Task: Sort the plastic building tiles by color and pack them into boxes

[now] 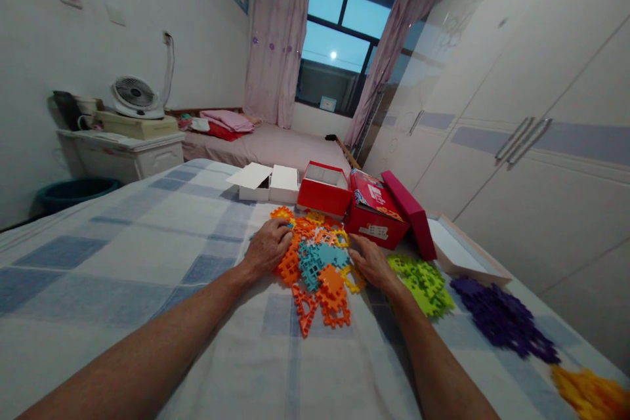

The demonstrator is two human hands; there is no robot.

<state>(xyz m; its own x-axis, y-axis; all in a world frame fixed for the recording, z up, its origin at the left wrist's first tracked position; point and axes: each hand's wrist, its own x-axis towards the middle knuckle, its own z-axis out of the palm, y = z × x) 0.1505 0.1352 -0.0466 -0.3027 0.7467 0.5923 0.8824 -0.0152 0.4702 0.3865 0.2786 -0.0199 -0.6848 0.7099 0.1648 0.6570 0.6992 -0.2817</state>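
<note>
A mixed pile of plastic interlocking building pieces lies on the checked bed cover, with orange pieces [289,264], teal pieces [311,262] and a yellow ring-shaped piece [355,280]. My left hand [268,246] rests against the pile's left edge, its fingers over the orange pieces and their tips partly hidden. On the opposite side, my right hand [371,261] has its fingers stretched toward the pile beside the yellow pieces. Neither hand visibly holds a piece. An orange triangular piece [305,310] lies at the near end of the pile.
Sorted heaps of green [423,285], purple [502,318] and yellow-orange pieces [590,394] lie to the right. Behind the pile stand white boxes [284,184], an open red box [323,191], a printed red box [377,210] and a leaning lid [411,213]. A white tray [465,249] sits farther right.
</note>
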